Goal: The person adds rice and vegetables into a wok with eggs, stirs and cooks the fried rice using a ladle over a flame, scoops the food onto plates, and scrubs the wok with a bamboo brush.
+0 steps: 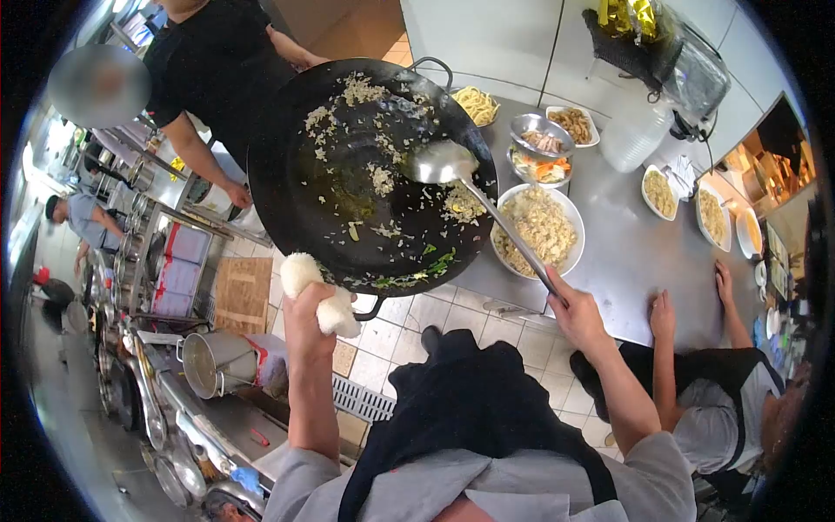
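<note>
A large black wok [348,187] is tipped before me, with bits of fried rice [383,178] and green scraps stuck inside. My left hand [309,322] is closed around a bunched white cloth [302,271] at the wok's near rim, close to a loop handle [372,310]. My right hand [576,311] grips the long handle of a metal ladle [444,163], whose bowl lies over the wok's right side. Under the ladle's handle, a white bowl heaped with fried rice [539,230] stands on the steel counter [609,217].
Further along the counter are a metal bowl [541,135], noodles [476,105] and dishes of rice [659,193]. A co-worker's hands [663,317] rest at the counter's right edge. Another person in black [213,65] stands beyond the wok. A tall pot [204,365] sits at left.
</note>
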`<state>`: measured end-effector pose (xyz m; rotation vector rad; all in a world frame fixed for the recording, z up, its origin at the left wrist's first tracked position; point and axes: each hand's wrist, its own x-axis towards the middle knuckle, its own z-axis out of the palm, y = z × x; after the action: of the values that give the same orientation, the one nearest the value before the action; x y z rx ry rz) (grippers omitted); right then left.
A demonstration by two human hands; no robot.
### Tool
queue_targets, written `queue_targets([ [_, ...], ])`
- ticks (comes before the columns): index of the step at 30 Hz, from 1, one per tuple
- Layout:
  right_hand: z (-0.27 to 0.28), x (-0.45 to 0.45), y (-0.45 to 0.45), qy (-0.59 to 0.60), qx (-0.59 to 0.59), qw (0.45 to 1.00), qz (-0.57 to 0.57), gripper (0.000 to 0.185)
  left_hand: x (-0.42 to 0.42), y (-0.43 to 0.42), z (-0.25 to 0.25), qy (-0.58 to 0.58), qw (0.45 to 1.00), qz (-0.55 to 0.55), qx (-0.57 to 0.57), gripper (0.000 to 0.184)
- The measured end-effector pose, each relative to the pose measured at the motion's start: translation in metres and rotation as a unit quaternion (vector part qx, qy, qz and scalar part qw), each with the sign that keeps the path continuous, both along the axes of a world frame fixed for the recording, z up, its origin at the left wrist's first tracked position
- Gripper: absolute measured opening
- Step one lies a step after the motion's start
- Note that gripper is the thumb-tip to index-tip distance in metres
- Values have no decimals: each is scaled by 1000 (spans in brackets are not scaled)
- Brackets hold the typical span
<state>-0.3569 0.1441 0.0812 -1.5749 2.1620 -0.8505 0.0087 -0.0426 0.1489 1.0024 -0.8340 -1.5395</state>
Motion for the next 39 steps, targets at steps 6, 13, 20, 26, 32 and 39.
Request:
queue_targets([
  [6,46,38,-121,26,-92,995,31,57,2,-11,14,-21,1000,6,-12,38],
  [13,10,3,-71,77,-33,996,-2,62,24,-25,12,-9,1000,18,4,34],
  [20,-17,33,-87,141,-30,989,-40,64,25,-55,2,30,999,12,-34,25],
  [26,-5,0,-2,259,33,964,-54,60,13,-82,-20,16,996,54,-73,22],
  [32,0,20,-56,217,-29,975,-34,57,32,-81,-19,45,997,53,-16,30],
  [39,-9,-56,-9,277,-16,961,0,57,0,-61,-17,26,992,115,-44,24],
])
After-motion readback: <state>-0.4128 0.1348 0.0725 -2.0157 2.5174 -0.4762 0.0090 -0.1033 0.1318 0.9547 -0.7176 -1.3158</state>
